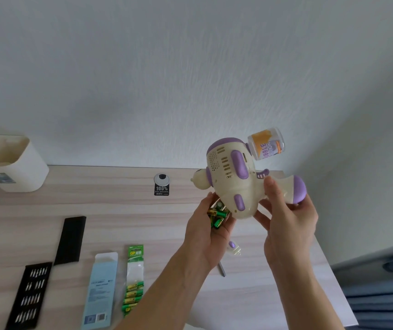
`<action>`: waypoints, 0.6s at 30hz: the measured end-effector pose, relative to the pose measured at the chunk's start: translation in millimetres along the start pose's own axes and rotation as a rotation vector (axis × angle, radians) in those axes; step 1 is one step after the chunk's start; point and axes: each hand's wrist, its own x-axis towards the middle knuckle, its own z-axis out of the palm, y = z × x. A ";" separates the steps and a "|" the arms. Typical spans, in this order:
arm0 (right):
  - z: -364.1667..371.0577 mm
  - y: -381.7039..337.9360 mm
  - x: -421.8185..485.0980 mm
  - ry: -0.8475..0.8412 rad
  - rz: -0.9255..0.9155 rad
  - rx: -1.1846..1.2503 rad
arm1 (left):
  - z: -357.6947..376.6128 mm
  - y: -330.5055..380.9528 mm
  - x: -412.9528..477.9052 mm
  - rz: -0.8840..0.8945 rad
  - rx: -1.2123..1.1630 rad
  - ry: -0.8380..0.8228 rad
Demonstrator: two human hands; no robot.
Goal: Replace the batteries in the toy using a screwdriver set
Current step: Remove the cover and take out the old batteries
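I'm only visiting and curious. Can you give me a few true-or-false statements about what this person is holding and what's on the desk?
1. The right hand holds the toy up above the table. True.
2. The left hand is empty. False: it cups green batteries under the toy.
3. A battery pack lies on the table beside a blue box. True.
4. The bit tray lies at the table's right edge. False: it lies at the near left, left of the blue box.
5. The bubble bottle lies on the table. False: it sits on the raised toy, in the air.
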 end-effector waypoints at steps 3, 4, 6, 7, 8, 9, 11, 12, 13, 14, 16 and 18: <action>-0.2 5.4 2.6 -0.030 0.138 0.089 | -2.4 3.9 -2.6 0.012 0.030 -0.003; -1.4 8.6 4.4 -0.050 0.173 0.106 | -3.3 4.9 -3.1 0.017 0.041 -0.005; -3.2 15.5 7.0 -0.078 0.233 0.146 | -4.4 7.7 -3.1 0.032 0.051 0.013; -3.6 18.9 8.2 -0.081 0.257 0.166 | -4.8 9.7 -3.5 0.042 0.055 0.031; -4.1 22.6 9.6 -0.087 0.276 0.182 | -5.7 11.6 -3.4 0.052 0.064 0.047; -4.4 25.9 11.0 -0.102 0.295 0.201 | -6.2 13.7 -3.8 0.062 0.079 0.058; -6.5 31.9 13.5 -0.159 0.324 0.232 | -7.4 17.9 -5.9 0.079 0.104 0.078; -8.7 35.4 15.5 -0.195 0.335 0.238 | -8.5 19.8 -6.0 0.087 0.109 0.082; -10.8 38.4 17.2 -0.230 0.344 0.238 | -9.7 21.8 -6.1 0.094 0.110 0.086; -12.6 41.1 18.6 -0.263 0.344 0.230 | -10.7 24.3 -6.0 0.102 0.106 0.091; -16.0 46.1 21.0 -0.322 0.327 0.193 | -13.3 28.8 -5.2 0.125 0.092 0.111; -19.9 49.1 23.2 -0.395 0.273 0.092 | -16.6 32.3 -5.2 0.138 0.091 0.138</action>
